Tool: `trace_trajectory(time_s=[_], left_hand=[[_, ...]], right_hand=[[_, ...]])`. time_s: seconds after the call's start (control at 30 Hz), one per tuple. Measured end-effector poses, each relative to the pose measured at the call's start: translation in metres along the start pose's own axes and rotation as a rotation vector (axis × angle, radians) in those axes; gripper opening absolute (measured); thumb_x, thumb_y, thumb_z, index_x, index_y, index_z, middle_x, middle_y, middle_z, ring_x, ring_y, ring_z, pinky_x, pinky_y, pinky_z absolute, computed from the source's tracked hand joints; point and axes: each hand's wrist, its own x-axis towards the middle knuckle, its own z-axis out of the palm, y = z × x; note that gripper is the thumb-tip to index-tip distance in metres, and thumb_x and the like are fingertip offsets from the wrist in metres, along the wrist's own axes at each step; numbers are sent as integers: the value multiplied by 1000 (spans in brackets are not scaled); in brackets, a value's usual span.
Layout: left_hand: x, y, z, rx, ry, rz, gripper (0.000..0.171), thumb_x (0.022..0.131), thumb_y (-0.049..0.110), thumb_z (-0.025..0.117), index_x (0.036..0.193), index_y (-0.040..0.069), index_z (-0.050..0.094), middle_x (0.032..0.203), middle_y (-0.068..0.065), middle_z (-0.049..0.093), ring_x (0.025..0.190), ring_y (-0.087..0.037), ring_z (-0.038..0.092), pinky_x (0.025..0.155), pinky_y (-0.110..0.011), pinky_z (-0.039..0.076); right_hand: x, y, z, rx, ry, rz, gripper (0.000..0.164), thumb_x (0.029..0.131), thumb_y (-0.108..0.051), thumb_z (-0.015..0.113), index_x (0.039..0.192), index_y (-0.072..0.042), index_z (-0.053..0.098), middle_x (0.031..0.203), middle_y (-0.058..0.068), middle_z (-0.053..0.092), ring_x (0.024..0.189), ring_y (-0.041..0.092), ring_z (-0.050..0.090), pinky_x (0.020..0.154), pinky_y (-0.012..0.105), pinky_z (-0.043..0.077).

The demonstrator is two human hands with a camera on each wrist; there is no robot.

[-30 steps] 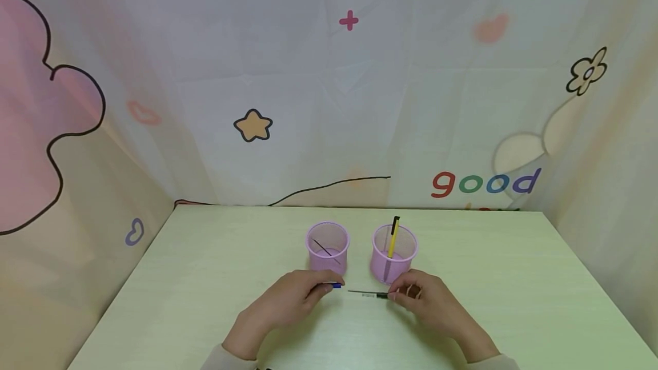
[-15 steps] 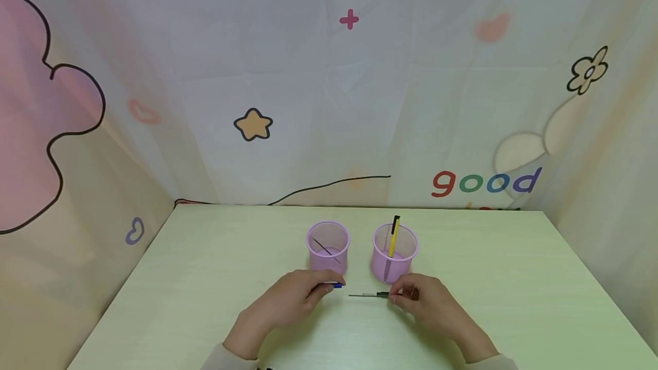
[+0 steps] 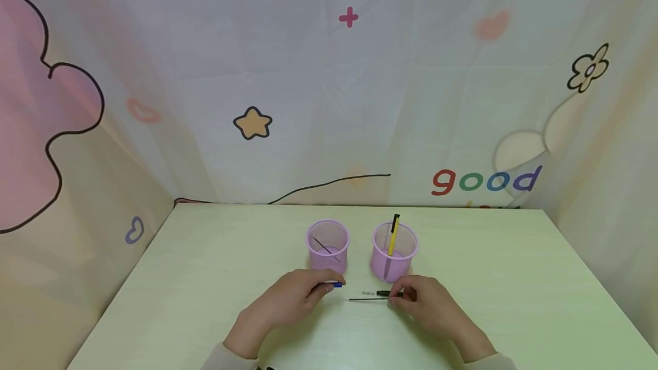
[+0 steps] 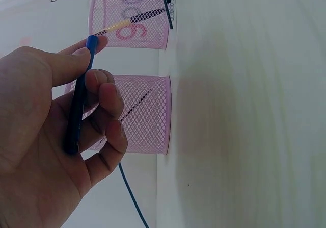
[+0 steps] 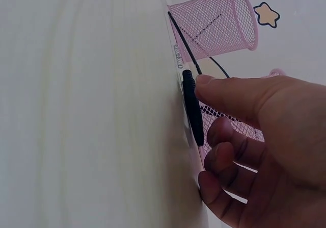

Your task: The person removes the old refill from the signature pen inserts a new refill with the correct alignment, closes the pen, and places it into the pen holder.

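Note:
My left hand (image 3: 293,300) holds a blue pen barrel (image 4: 80,100) between thumb and fingers, its end poking out past the fingertips. Opposite it, my right hand (image 3: 429,304) pinches a thin dark pen refill (image 3: 366,300) that points left, toward the barrel. On the table just behind the refill lie a black pen section (image 5: 192,108) with a threaded end and a small coiled spring (image 5: 178,57). The right fingers sit right beside the black section and partly cover it in the head view.
Two pink mesh pen cups stand behind the hands. The left cup (image 3: 328,266) holds a thin dark stick (image 3: 322,245); in the right cup (image 3: 380,265) leans a yellow pen (image 3: 393,243) with a black clip. A printed curtain (image 3: 308,84) hangs behind the table (image 3: 216,256).
The refill in my right hand has come toward me, away from the spring and the black section. My right hand has shifted slightly nearer; my left hand keeps its place with the barrel.

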Motion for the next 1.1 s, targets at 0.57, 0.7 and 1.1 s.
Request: trace_trajectory(time_s=[0.57, 0.7, 1.1], left_hand=[[-1, 2, -2, -1, -10, -6, 26, 104, 31, 48, 125, 42, 59, 112, 13, 69, 90, -1, 58, 87, -29, 51], [0, 2, -2, 2, -11, -6, 25, 104, 31, 48, 125, 41, 59, 113, 13, 69, 90, -1, 59, 88, -29, 51], [0, 1, -1, 6, -11, -11, 25, 104, 31, 48, 124, 41, 59, 115, 13, 69, 92, -1, 60, 89, -30, 51]], right_hand=[[-1, -4, 3, -64, -7, -9, 11, 86, -25, 75, 83, -32, 67, 64, -13, 47, 61, 0, 42, 58, 20, 36], [-1, -3, 3, -67, -2, -13, 10, 86, -24, 75, 84, -30, 67, 65, -13, 48, 61, 0, 43, 59, 20, 36], [-1, -2, 4, -51, 7, -26, 15, 86, -24, 76, 79, -32, 65, 63, -13, 48, 60, 0, 43, 57, 20, 36]])
